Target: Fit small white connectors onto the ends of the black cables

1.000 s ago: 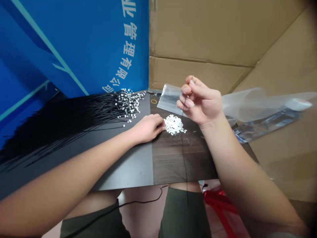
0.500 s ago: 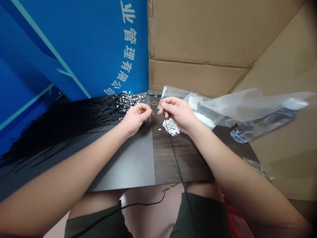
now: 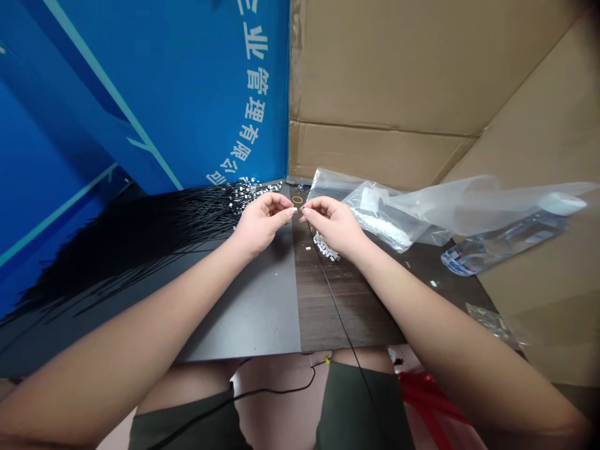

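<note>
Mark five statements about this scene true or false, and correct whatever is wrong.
1. The right hand holds a thin black strand. True.
2. The hands are far apart. False: the left hand has its fingertips close to the right's.
3. A bundle of black strands lies left of both hands. True.
4. The bottle is beside that bundle. False: the bottle is right of both hands.
5. Small white pieces are heaped near the right hand. True.

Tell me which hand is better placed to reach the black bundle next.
Probably the left hand: it is closer to the black bundle. The right hand is farther off and pinches a black strand. The left, though, seems to hold a small white piece.
</note>
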A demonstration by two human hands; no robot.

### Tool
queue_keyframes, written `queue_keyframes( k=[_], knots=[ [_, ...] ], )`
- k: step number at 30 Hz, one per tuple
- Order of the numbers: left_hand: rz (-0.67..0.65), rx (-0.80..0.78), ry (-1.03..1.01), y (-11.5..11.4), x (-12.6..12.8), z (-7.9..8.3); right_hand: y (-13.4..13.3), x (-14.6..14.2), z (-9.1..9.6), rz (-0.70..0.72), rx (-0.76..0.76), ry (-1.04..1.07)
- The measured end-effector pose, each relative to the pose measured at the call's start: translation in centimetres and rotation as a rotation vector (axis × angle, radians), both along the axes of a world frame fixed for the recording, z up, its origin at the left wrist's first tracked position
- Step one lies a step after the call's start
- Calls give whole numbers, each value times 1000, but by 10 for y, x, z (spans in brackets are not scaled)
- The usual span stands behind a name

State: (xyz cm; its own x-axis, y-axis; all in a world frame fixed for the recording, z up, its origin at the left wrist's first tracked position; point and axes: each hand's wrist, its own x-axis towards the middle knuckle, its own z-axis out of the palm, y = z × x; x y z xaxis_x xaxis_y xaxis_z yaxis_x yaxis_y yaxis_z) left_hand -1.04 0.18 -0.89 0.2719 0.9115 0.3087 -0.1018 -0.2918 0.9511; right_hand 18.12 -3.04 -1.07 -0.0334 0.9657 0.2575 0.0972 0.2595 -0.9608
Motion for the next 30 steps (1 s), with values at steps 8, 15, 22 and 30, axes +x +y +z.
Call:
queue_keyframes(
  k=[8,15,22,30],
  knots=[
    [-13,16,64,-2,1,1,2,3,-5,-6,81,-109],
    [-19,-77,-6,-4,1,0,-4,6,-2,-9,168,-240],
    [-65,-98,-25,-5,1,2,-6,7,-1,-33,208,-336],
    [-149,-283,-62,-2,-1,1,-7,9,1,-30,278,-447]
  ],
)
